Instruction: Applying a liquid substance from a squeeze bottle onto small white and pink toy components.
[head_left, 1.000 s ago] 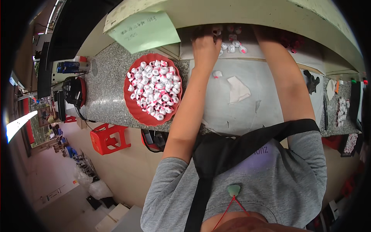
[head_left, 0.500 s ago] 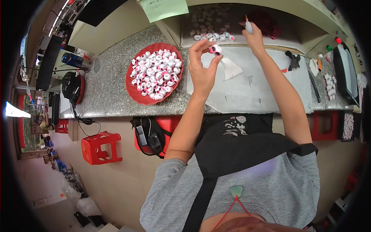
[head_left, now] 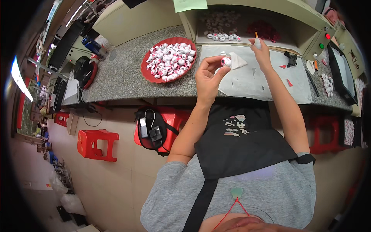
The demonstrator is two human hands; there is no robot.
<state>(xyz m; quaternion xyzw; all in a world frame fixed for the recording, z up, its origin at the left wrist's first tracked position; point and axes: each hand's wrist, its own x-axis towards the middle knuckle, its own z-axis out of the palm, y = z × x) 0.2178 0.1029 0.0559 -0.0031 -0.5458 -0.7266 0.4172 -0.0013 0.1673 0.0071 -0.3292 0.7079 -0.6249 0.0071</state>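
Note:
Between thumb and fingertips my left hand [head_left: 207,81] pinches a small round white piece [head_left: 226,62] with a dark, pink-edged spot on it. My right hand [head_left: 263,57] is wrapped round a small white squeeze bottle [head_left: 257,43], its thin orange tip pointing up and away from me. The tip is apart from the piece, at the mouth of a cream cabinet [head_left: 317,34]. A folded white cloth [head_left: 239,60] lies on the white sheet [head_left: 241,87] just beyond my left hand. To the left, a red plate [head_left: 144,70] is heaped with similar white, pink and black pieces.
Inside the cabinet are rows of white pieces [head_left: 222,37] and a dark red heap [head_left: 264,31]. Red scraps [head_left: 289,82], a crumpled black cloth [head_left: 291,58] and a black stick [head_left: 312,83] lie on the right. A red stool [head_left: 96,145] stands on the floor.
The whole view has shifted. My left hand has turned the white piece, so a different face shows. My right hand still grips the bottle, tip still up.

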